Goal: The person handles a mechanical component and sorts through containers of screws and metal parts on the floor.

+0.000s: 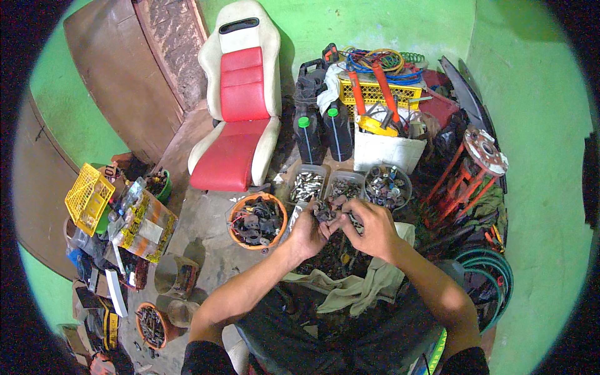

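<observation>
Both my hands meet over a heap of small dark metal parts, which lies beside an olive cloth. My left hand is cupped with its fingers curled around a few small brownish hardware pieces. Against it, my right hand has thumb and fingers pinched together; what lies between them is too small to name. Just beyond stand a clear tub of shiny bolt-like pieces, a middle tub of dull small hardware and a round tub of mixed fittings.
An orange bowl of black parts sits to the left, near a red and white car seat. Black bottles with green caps and a white box of tools stand behind. At right are an orange metal stand and a coiled green hose.
</observation>
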The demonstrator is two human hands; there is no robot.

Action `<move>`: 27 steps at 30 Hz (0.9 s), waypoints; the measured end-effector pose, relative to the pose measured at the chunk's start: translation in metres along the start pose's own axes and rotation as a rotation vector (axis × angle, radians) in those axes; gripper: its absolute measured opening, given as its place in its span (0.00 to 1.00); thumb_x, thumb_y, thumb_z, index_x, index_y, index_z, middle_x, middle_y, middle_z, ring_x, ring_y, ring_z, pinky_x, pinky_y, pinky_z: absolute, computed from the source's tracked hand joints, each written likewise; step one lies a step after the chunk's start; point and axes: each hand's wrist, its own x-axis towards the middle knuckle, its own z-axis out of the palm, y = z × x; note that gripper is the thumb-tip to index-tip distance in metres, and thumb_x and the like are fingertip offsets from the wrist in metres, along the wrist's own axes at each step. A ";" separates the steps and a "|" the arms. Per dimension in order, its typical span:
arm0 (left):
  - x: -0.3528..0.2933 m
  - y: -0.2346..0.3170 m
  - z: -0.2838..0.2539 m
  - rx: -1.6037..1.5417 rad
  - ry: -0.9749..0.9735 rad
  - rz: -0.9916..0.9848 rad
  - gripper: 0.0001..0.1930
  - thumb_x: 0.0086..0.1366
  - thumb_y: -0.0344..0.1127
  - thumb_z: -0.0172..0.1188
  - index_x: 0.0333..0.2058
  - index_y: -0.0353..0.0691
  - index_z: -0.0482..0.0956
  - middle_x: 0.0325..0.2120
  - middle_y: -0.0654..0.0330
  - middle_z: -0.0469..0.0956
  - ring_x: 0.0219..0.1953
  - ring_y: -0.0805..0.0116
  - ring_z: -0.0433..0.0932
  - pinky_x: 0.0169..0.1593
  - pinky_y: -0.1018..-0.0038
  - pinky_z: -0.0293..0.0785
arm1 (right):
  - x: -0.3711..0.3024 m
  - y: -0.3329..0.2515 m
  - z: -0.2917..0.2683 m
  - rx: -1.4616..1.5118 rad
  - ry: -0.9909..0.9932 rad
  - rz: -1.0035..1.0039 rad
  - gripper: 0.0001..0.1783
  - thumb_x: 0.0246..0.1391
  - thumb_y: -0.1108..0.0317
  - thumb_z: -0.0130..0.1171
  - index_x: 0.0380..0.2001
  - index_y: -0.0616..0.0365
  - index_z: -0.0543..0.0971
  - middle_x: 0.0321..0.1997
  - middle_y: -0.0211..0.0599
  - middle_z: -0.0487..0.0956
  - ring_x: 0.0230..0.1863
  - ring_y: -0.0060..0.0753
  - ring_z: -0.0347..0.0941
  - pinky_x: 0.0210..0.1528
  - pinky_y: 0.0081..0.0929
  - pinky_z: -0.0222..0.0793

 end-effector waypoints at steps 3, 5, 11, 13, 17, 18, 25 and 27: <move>0.001 -0.001 -0.012 0.049 0.014 -0.006 0.21 0.72 0.49 0.32 0.45 0.38 0.67 0.35 0.59 0.75 0.32 0.71 0.76 0.39 0.79 0.78 | 0.001 -0.007 0.001 0.001 0.034 -0.035 0.11 0.47 0.66 0.61 0.32 0.59 0.74 0.30 0.41 0.77 0.31 0.46 0.76 0.32 0.36 0.72; -0.003 -0.001 -0.007 0.070 0.009 0.000 0.21 0.72 0.49 0.32 0.45 0.39 0.67 0.35 0.60 0.74 0.30 0.74 0.74 0.36 0.81 0.77 | 0.002 -0.005 0.004 -0.007 0.067 -0.085 0.11 0.47 0.64 0.63 0.29 0.59 0.73 0.27 0.40 0.76 0.29 0.45 0.76 0.31 0.36 0.71; -0.010 -0.010 0.003 0.162 -0.025 0.085 0.22 0.71 0.51 0.33 0.46 0.38 0.66 0.38 0.61 0.73 0.32 0.74 0.73 0.37 0.79 0.74 | 0.002 -0.001 0.006 -0.022 0.061 -0.013 0.17 0.43 0.58 0.67 0.25 0.58 0.73 0.24 0.37 0.76 0.25 0.42 0.75 0.27 0.35 0.70; -0.015 -0.010 0.013 0.245 -0.031 0.141 0.22 0.71 0.51 0.33 0.46 0.38 0.66 0.39 0.60 0.72 0.35 0.74 0.72 0.41 0.76 0.73 | 0.002 0.001 0.005 -0.058 0.089 0.000 0.18 0.42 0.57 0.68 0.25 0.58 0.73 0.23 0.37 0.76 0.25 0.42 0.76 0.26 0.35 0.70; -0.016 -0.008 0.017 0.386 0.016 0.194 0.21 0.70 0.52 0.37 0.45 0.39 0.66 0.38 0.61 0.70 0.36 0.75 0.70 0.42 0.75 0.71 | 0.001 -0.002 0.005 -0.066 0.100 0.074 0.19 0.42 0.56 0.68 0.25 0.58 0.73 0.24 0.38 0.77 0.26 0.44 0.77 0.27 0.37 0.71; -0.014 -0.007 0.015 0.405 0.045 0.188 0.20 0.70 0.52 0.39 0.44 0.40 0.66 0.37 0.62 0.70 0.35 0.75 0.69 0.41 0.76 0.70 | 0.001 -0.002 0.007 -0.048 0.091 0.090 0.19 0.42 0.56 0.68 0.27 0.58 0.73 0.25 0.39 0.78 0.26 0.46 0.77 0.27 0.38 0.71; -0.014 -0.005 0.006 0.427 0.099 0.073 0.13 0.66 0.45 0.42 0.43 0.45 0.66 0.33 0.66 0.66 0.33 0.78 0.65 0.37 0.80 0.65 | -0.002 -0.004 0.008 0.008 -0.111 0.167 0.22 0.47 0.56 0.64 0.36 0.61 0.70 0.29 0.51 0.78 0.31 0.55 0.76 0.32 0.44 0.71; -0.010 -0.009 -0.002 0.555 0.122 0.131 0.13 0.67 0.45 0.41 0.43 0.45 0.66 0.33 0.66 0.66 0.33 0.78 0.65 0.37 0.80 0.66 | -0.002 -0.005 0.007 -0.010 -0.158 0.144 0.22 0.49 0.55 0.62 0.38 0.61 0.70 0.28 0.51 0.77 0.31 0.56 0.76 0.32 0.44 0.71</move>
